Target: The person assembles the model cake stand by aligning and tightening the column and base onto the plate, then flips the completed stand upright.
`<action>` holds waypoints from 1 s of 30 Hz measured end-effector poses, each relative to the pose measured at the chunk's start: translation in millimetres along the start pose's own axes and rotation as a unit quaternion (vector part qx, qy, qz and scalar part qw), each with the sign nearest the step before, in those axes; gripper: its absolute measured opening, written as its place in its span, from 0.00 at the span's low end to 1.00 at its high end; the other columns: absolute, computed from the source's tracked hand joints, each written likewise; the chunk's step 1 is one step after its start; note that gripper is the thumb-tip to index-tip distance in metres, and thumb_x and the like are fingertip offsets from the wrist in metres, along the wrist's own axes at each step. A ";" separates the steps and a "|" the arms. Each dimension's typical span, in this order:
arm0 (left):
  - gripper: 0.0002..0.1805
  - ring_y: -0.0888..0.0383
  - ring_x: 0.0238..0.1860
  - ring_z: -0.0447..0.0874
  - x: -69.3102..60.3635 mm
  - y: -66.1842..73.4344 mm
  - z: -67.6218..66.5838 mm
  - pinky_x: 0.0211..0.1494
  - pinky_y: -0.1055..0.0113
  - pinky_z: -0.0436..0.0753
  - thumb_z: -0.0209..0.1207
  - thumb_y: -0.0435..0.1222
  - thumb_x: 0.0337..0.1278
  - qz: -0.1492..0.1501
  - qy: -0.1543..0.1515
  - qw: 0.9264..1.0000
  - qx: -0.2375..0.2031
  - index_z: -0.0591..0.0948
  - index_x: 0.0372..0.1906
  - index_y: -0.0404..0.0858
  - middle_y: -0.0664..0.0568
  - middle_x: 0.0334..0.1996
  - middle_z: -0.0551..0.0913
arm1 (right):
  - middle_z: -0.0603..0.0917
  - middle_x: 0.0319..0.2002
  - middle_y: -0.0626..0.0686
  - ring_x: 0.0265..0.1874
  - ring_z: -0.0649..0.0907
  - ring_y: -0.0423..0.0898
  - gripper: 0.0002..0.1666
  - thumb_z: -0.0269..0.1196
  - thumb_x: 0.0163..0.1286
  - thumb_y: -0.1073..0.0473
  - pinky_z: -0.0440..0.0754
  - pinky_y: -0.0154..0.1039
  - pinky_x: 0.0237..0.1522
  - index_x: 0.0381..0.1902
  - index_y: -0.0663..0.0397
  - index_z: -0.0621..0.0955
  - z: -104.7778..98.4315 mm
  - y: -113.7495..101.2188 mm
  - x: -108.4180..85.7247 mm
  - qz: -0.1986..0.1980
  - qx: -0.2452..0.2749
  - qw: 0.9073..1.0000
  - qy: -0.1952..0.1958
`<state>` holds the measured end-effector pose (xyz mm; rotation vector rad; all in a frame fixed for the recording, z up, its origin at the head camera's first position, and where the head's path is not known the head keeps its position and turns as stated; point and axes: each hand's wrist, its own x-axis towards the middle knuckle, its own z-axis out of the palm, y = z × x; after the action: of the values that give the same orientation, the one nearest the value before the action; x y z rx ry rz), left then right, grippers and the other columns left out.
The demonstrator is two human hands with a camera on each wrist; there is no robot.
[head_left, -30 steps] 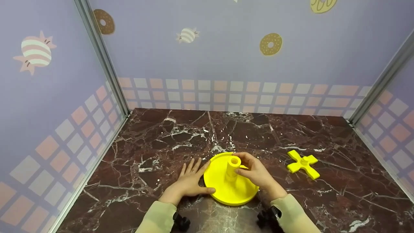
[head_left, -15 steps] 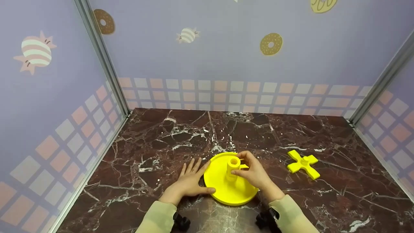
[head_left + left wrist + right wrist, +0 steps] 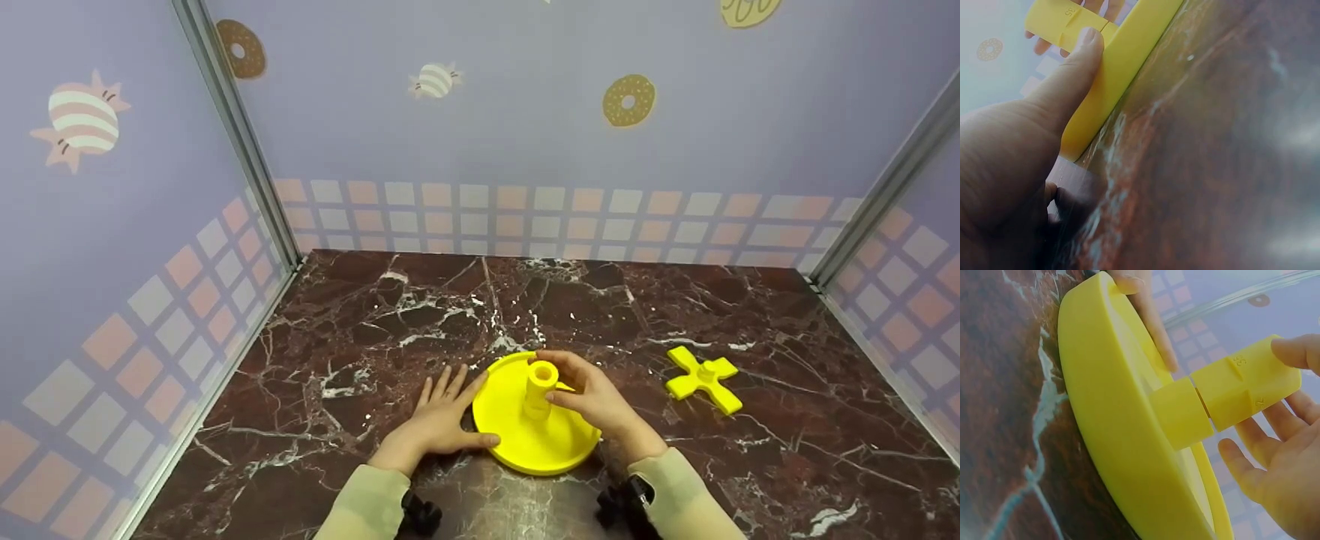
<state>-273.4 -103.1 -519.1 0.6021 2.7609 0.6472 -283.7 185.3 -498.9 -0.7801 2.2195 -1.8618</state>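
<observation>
A yellow round tray [image 3: 517,450] with a raised rim lies on the marble-patterned table. From its middle rises a hollow yellow tube [image 3: 536,401]; in the right wrist view the tube [image 3: 1247,382] bears small raised numbers, and a thin seam parts it from the stub below. My left hand [image 3: 435,427] lies spread flat at the tray's left side, its thumb [image 3: 1081,67] against the rim. My right hand [image 3: 600,405] holds the tube near its top between thumb and fingers; some of those fingers are hidden behind it in the head view.
To the right of the tray lies a yellow cross-shaped piece [image 3: 702,381] with a short peg at its centre. Patterned panels [image 3: 480,135] stand along the back and both sides of the table [image 3: 360,300].
Half a second ago the right fingers were farther right and the thumb lay across the tube's front. Now the fingers reach round its far side, as one second ago. The left hand has stayed put.
</observation>
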 end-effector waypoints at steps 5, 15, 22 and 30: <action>0.62 0.35 0.84 0.32 0.4 0.3 -0.2 0.84 0.35 0.35 0.62 0.72 0.52 0.000 -0.001 1.000 0.000 0.48 0.85 0.53 0.40 0.85 0.41 | 0.78 0.66 0.68 0.61 0.82 0.40 0.33 0.68 0.69 0.66 0.78 0.33 0.66 0.69 0.68 0.71 0.6 -0.9 -0.3 0.014 -0.014 1.000 0.013; 0.62 0.36 0.85 0.31 1.0 -1.3 0.8 0.84 0.36 0.33 0.61 0.73 0.52 -0.001 -0.004 1.000 -0.008 0.47 0.85 0.53 0.41 0.85 0.40 | 0.81 0.61 0.67 0.58 0.83 0.52 0.30 0.71 0.66 0.66 0.83 0.44 0.61 0.62 0.66 0.73 7.0 0.8 1.9 0.030 -0.048 0.996 0.065; 0.62 0.35 0.84 0.31 0.8 -1.8 0.9 0.84 0.36 0.34 0.61 0.72 0.52 0.003 -0.003 1.000 -0.007 0.47 0.85 0.53 0.40 0.85 0.40 | 0.84 0.52 0.64 0.53 0.83 0.55 0.28 0.75 0.61 0.65 0.84 0.37 0.54 0.54 0.63 0.73 12.1 4.3 3.7 0.008 -0.094 0.990 0.106; 0.62 0.35 0.84 0.31 0.6 -1.7 1.0 0.84 0.35 0.34 0.62 0.72 0.52 0.003 -0.001 1.000 -0.009 0.47 0.85 0.53 0.40 0.85 0.40 | 0.77 0.67 0.67 0.65 0.78 0.62 0.40 0.73 0.64 0.64 0.80 0.44 0.66 0.70 0.67 0.68 4.4 1.8 2.0 0.013 -0.039 0.998 0.053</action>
<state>-274.2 -103.8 -520.8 0.6074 2.7489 0.6707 -284.0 180.7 -501.2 -0.6773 2.3680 -1.8552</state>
